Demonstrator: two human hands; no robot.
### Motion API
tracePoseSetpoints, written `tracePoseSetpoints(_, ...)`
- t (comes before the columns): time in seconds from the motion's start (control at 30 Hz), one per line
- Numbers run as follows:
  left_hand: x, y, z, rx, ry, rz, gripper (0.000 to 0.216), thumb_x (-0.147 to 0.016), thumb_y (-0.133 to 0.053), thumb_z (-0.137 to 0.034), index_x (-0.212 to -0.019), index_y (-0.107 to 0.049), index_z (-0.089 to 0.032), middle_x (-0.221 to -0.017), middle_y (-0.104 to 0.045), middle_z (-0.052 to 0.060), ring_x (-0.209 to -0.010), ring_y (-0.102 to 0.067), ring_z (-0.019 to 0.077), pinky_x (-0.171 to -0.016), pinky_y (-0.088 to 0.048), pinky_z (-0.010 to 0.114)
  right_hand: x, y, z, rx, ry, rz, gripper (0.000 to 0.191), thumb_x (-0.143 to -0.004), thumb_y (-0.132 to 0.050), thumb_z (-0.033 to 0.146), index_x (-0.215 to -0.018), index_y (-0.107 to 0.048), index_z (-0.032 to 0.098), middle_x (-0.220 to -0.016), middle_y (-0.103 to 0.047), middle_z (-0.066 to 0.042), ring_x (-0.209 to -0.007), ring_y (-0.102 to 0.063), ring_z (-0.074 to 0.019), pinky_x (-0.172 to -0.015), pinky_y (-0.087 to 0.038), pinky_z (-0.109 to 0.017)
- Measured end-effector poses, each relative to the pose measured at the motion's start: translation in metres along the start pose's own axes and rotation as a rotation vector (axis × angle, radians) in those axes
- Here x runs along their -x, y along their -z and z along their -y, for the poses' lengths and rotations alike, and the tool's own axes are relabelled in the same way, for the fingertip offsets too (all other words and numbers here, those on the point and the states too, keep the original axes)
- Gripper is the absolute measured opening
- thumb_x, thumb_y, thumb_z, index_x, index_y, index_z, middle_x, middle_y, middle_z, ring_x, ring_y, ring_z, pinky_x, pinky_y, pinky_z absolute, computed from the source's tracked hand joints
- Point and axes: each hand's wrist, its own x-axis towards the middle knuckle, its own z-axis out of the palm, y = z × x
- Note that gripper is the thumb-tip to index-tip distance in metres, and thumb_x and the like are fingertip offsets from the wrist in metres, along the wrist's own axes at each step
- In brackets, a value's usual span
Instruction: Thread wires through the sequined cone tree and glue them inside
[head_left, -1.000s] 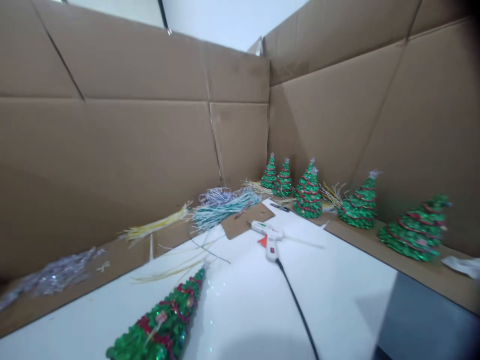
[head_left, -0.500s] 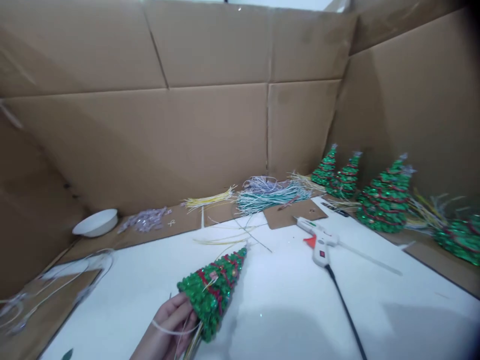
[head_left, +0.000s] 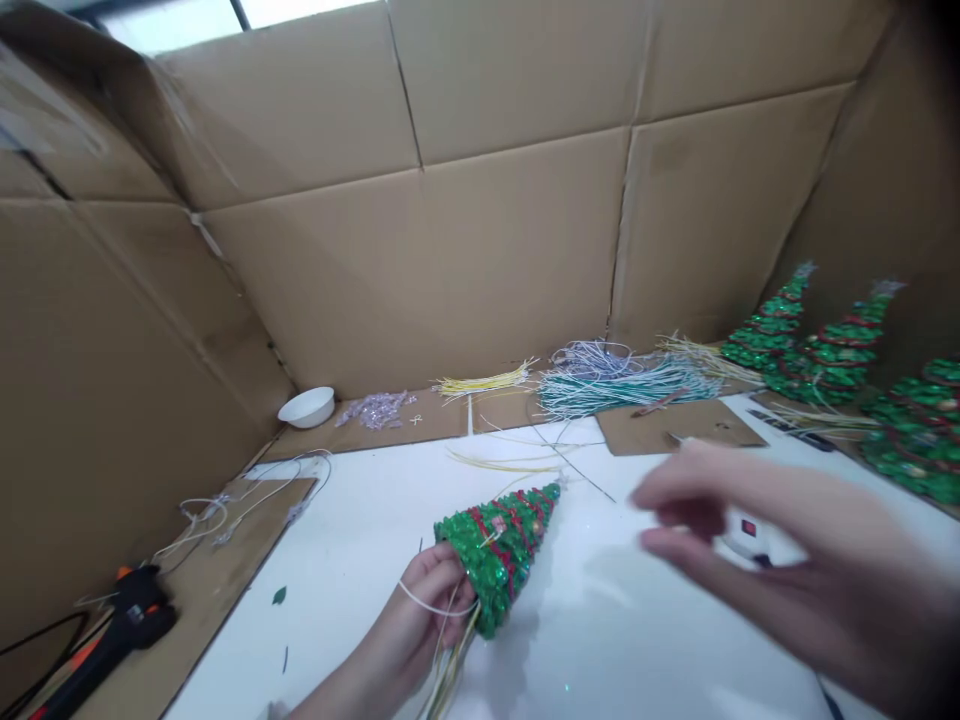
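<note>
My left hand (head_left: 427, 610) is closed round the base of a small green Christmas tree (head_left: 501, 560) with red garland and little ornaments. The tree lies tilted, its tip pointing away to the upper right. Pale wires (head_left: 450, 675) hang out of its base past my fingers, and a white strand crosses the hand. On the right, my right hand (head_left: 780, 550) is blurred by motion above the table, thumb and index finger apart with nothing seen between them. Under it a white glue gun (head_left: 745, 545) is mostly hidden; part of its handle with a red switch shows.
Several finished trees (head_left: 847, 340) stand at the right. Along the back lie green and white wires (head_left: 626, 385), yellow wires (head_left: 487, 381), clear purplish pieces (head_left: 377, 409) and a white bowl (head_left: 307, 408). A black and orange glue gun (head_left: 131, 615) rests at the left. Cardboard walls (head_left: 510, 250) enclose the table.
My right hand has come into view from the right, over the white glue gun. The view has swung left, showing the black and orange glue gun. My left hand still holds the tree.
</note>
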Motion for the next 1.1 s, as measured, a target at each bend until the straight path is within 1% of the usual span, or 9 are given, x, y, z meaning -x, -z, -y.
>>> tracePoseSetpoints(0.07, 0.001, -0.001, 0.000, 0.008, -0.026, 0.041, 0.017, -0.075, -0.059, -0.022, -0.062, -0.054, -0.013, -0.041, -0.046, -0.004, -0.027, -0.033, 0.0033, -0.031, -0.017, 0.017, -0.028, -0.013, 0.006, -0.062, 0.031, 0.151, 0.005, -0.086, -0.055, 0.026, -0.085, -0.056, 0.021, -0.079, -0.060, 0.002, -0.064, -0.053, -0.0090, -0.056, -0.043, -0.021)
tracePoseSetpoints(0.17, 0.003, -0.003, -0.001, -0.001, -0.047, 0.076, 0.017, -0.077, -0.055, -0.022, -0.064, -0.057, -0.013, -0.040, -0.045, -0.003, -0.027, -0.034, 0.0041, -0.030, -0.018, 0.017, -0.051, -0.045, 0.009, -0.086, 0.010, 0.334, 0.005, -0.084, -0.058, 0.023, -0.086, -0.055, 0.019, -0.083, -0.062, 0.000, -0.071, -0.055, -0.0123, -0.061, -0.042, -0.025)
tracePoseSetpoints(0.27, 0.005, -0.007, -0.004, -0.017, -0.049, 0.096, 0.013, -0.076, -0.054, -0.020, -0.068, -0.059, -0.012, -0.041, -0.045, -0.003, -0.028, -0.034, 0.0046, -0.030, -0.019, 0.017, -0.056, -0.069, 0.008, -0.066, -0.009, 0.420, 0.007, -0.083, -0.059, 0.024, -0.085, -0.057, 0.018, -0.083, -0.062, -0.001, -0.076, -0.056, -0.0152, -0.067, -0.041, -0.027)
tracePoseSetpoints(0.37, 0.007, -0.009, -0.006, -0.007, -0.043, 0.087, 0.009, -0.075, -0.056, -0.020, -0.070, -0.060, -0.012, -0.044, -0.046, -0.003, -0.031, -0.034, 0.0051, -0.030, -0.022, 0.017, -0.054, -0.080, 0.006, -0.057, 0.005, 0.476, 0.008, -0.083, -0.059, 0.025, -0.080, -0.057, 0.018, -0.080, -0.062, -0.001, -0.075, -0.055, -0.0158, -0.068, -0.039, -0.028)
tracePoseSetpoints(0.5, 0.007, -0.008, -0.004, -0.028, -0.051, 0.079, 0.012, -0.077, -0.058, -0.025, -0.075, -0.061, -0.013, -0.044, -0.048, -0.002, -0.031, -0.036, 0.0057, -0.030, -0.024, 0.018, -0.051, -0.089, 0.004, -0.052, 0.065, 0.440, 0.008, -0.086, -0.052, 0.019, -0.079, -0.055, 0.017, -0.078, -0.061, -0.002, -0.074, -0.053, -0.0154, -0.069, -0.039, -0.028)
tracePoseSetpoints(0.6, 0.005, -0.007, -0.002, -0.045, -0.070, 0.076, 0.015, -0.078, -0.060, -0.026, -0.084, -0.063, -0.014, -0.042, -0.047, -0.003, -0.028, -0.034, 0.0047, -0.031, -0.021, 0.018, -0.050, -0.098, 0.000, -0.047, 0.177, 0.367, 0.012, -0.088, -0.049, 0.018, -0.077, -0.055, 0.016, -0.077, -0.060, -0.002, -0.073, -0.052, -0.0147, -0.070, -0.038, -0.027)
tracePoseSetpoints(0.73, 0.002, -0.008, -0.002, -0.004, -0.064, 0.046, 0.014, -0.073, -0.066, -0.025, -0.071, -0.062, -0.012, -0.041, -0.045, -0.004, -0.028, -0.034, 0.0027, -0.032, -0.018, 0.017, -0.051, -0.107, -0.008, 0.019, 0.398, 0.287, 0.022, -0.090, -0.041, 0.013, -0.073, -0.056, 0.015, -0.074, -0.059, -0.003, -0.068, -0.050, -0.0136, -0.069, -0.037, -0.027)
tracePoseSetpoints(0.8, 0.002, -0.009, -0.003, 0.000, -0.032, 0.042, 0.013, -0.069, -0.068, -0.022, -0.068, -0.063, -0.011, -0.041, -0.043, -0.004, -0.028, -0.033, 0.0020, -0.032, -0.017, 0.017, -0.052, -0.109, -0.011, 0.017, 0.453, 0.278, 0.024, -0.090, -0.040, 0.012, -0.072, -0.057, 0.015, -0.072, -0.059, -0.003, -0.065, -0.048, -0.0128, -0.069, -0.037, -0.027)
tracePoseSetpoints(1.1, -0.001, -0.010, -0.002, -0.036, -0.052, 0.048, 0.011, -0.072, -0.063, -0.019, -0.067, -0.064, -0.010, -0.040, -0.047, -0.002, -0.029, -0.036, 0.0038, -0.034, -0.023, 0.018, -0.052, -0.107, -0.009, -0.077, 0.353, 0.270, 0.021, -0.091, -0.042, 0.015, -0.077, -0.057, 0.013, -0.071, -0.059, -0.003, -0.066, -0.050, -0.0135, -0.070, -0.038, -0.027)
